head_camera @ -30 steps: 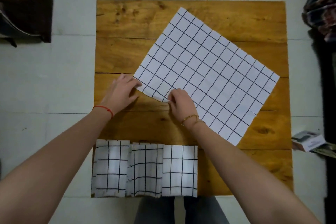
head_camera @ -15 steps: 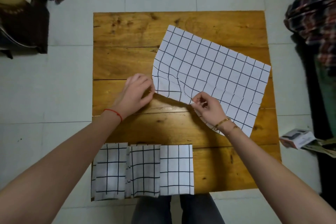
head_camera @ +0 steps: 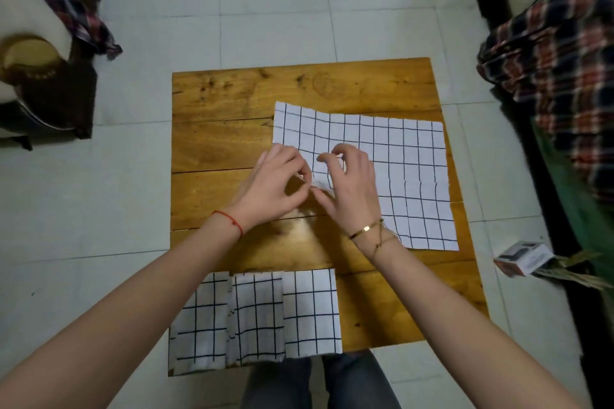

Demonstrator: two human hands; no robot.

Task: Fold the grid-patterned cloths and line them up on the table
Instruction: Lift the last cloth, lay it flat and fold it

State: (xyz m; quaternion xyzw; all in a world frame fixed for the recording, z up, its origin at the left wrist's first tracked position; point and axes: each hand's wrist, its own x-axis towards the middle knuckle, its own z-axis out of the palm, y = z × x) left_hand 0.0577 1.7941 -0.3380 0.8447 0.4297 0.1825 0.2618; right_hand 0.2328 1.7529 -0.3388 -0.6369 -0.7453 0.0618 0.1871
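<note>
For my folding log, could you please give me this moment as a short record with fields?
surface: square wooden table
cloth in work: large white black-grid cloth, spread flat on the far right part of the table
left hand: pinches the large cloth's near left edge
right hand: fingers curled on the same edge, beside the left hand
finished: three folded grid cloths in a row at the near left edge, sides touching
progress: large cloth not yet folded

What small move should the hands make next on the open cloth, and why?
Probably carry the pinched left edge across to the right edge, halving it. Both the left hand and right hand pinch the unfolded cloth; three folded cloths already line the near edge.
</note>
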